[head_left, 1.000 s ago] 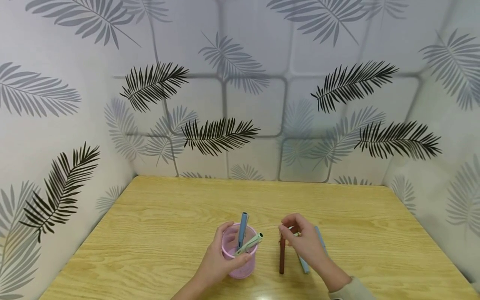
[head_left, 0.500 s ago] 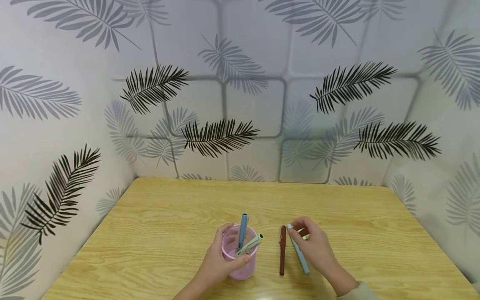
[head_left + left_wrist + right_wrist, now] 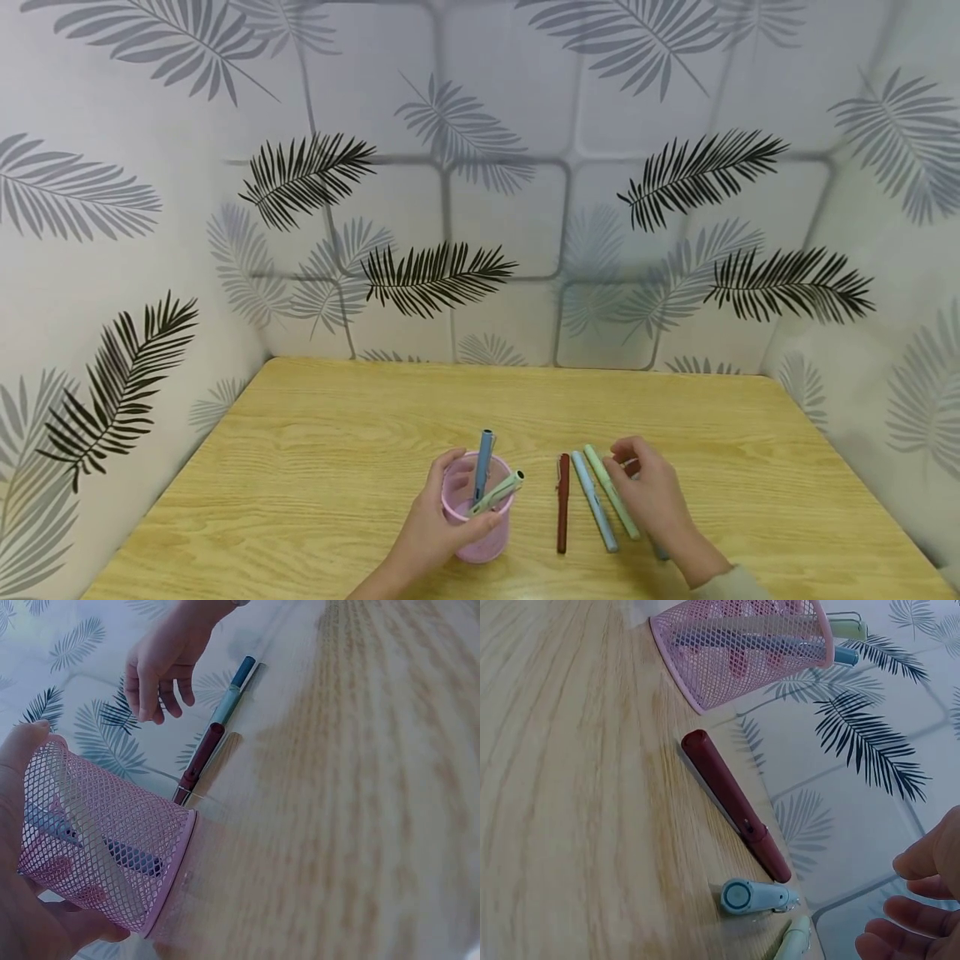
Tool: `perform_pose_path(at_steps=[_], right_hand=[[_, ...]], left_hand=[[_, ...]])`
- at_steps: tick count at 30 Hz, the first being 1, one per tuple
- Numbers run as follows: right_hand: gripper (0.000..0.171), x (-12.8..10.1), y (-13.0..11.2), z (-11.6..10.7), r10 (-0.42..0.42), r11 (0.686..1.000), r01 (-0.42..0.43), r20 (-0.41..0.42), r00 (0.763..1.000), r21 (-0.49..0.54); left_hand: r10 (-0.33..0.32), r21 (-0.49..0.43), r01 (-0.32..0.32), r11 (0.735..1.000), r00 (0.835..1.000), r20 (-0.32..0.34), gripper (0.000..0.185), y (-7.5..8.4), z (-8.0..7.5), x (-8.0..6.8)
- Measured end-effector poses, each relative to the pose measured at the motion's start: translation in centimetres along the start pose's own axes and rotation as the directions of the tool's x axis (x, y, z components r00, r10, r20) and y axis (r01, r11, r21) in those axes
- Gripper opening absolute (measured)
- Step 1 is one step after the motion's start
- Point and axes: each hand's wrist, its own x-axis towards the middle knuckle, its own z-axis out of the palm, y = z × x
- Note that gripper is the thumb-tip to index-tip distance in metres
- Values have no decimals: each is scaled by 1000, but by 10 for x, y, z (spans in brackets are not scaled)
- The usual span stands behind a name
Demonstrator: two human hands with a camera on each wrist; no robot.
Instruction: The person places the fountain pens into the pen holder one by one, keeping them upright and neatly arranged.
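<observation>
My left hand [image 3: 433, 529] grips a pink mesh pen cup [image 3: 486, 546] standing on the table. A blue pen [image 3: 483, 460] and a pale green pen [image 3: 502, 490] lean inside it. Right of the cup, a dark red pen [image 3: 562, 504], a light blue pen [image 3: 595, 502] and a light green pen [image 3: 611, 492] lie side by side. My right hand [image 3: 654, 493] hovers over a further blue pen [image 3: 660, 551], mostly hidden beneath it. In the right wrist view its fingers [image 3: 911, 915] are loosely bent with nothing between them.
The wood-grain table [image 3: 337, 450] ends at a back wall [image 3: 510, 325] covered with a leaf pattern. Similar panels rise at the left and right sides.
My right hand has moved rightward along the row, from beside the dark red pen to over the rightmost blue one. The light blue and green pens are uncovered. The left hand stays on the cup.
</observation>
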Motion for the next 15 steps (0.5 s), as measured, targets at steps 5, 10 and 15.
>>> perform_pose_path(at_steps=[5,10,15], right_hand=[[16,0,6,-4,24,999,-24,-2,1000,-38],[19,-1,10,-9,77,995,-74,45,996,-74],[24,-3,15,-12,146,985,-137,82,986,-106]], left_hand=[[-3,9,3,1000,1000,-3,80,0,0,0],[-7,13,7,1000,1000,-3,80,2,0,-1],[-17,16,17,1000,1000,-6,80,2,0,-1]])
